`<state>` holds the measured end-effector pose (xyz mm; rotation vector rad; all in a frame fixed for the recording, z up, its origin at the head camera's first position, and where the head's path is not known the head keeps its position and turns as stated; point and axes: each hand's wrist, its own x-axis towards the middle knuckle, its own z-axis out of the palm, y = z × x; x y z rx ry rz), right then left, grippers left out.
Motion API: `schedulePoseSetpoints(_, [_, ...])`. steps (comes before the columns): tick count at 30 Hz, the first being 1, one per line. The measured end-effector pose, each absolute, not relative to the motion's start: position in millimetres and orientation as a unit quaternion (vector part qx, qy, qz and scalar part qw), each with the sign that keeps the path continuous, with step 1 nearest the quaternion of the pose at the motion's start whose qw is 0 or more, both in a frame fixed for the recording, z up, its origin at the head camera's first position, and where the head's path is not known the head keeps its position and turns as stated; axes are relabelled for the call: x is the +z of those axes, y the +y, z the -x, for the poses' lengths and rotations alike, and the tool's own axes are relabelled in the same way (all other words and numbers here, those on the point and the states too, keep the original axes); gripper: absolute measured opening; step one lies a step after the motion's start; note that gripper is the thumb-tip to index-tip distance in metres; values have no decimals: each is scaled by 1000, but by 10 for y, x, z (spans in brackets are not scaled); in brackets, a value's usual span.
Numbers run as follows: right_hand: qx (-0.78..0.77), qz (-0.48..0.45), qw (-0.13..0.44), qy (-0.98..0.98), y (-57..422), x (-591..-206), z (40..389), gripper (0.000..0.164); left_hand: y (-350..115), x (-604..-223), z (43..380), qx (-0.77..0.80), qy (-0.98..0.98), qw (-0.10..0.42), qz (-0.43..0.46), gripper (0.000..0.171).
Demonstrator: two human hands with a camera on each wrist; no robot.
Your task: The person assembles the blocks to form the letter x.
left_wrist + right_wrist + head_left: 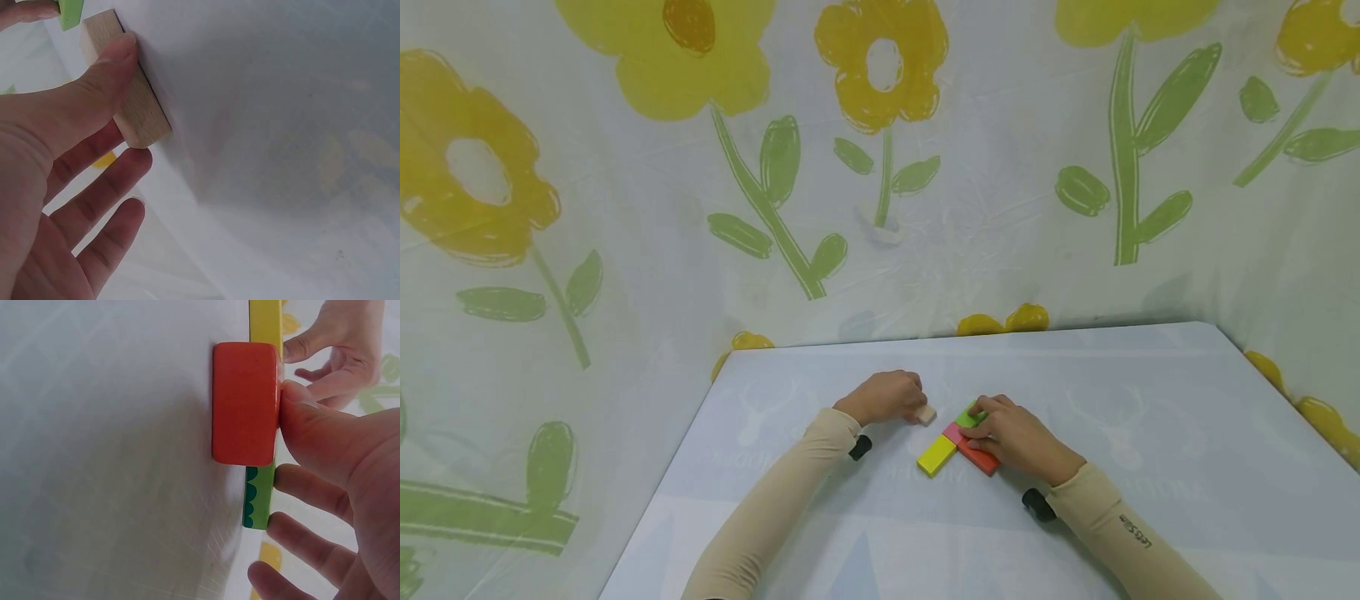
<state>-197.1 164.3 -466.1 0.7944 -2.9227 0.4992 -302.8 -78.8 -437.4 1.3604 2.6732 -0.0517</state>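
Note:
My left hand (886,397) pinches a plain wooden block (145,109) between thumb and fingers, at the table surface. To its right lies a group of coloured blocks: a yellow block (936,457), a small pink block (952,432) and a green block (968,417) run in a slanting row. A red block (979,458) branches off from the pink one toward the near right. Over this group, my right hand (1018,435) rests its thumb on the red block's edge, its other fingertips at the green block (259,497). Part of the green block is hidden by fingers.
The blocks lie on a white table (805,379) with faint printed patterns. Behind it hangs a white curtain (962,225) with yellow flowers. Black wrist straps or cameras (1039,505) hang under both beige sleeves (775,504).

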Motion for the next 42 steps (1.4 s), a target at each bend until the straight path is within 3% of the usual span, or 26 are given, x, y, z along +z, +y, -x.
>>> schedulePoseSetpoints(30, [167, -253, 34, -952, 1635, -4654, 1953, 31, -690, -4363, 2930, -36, 874, 59, -481, 29])
schedulePoseSetpoints(42, [177, -275, 57, -943, 1654, -4677, 1969, 30, -652, -4350, 2900, -42, 873, 57, -483, 32])
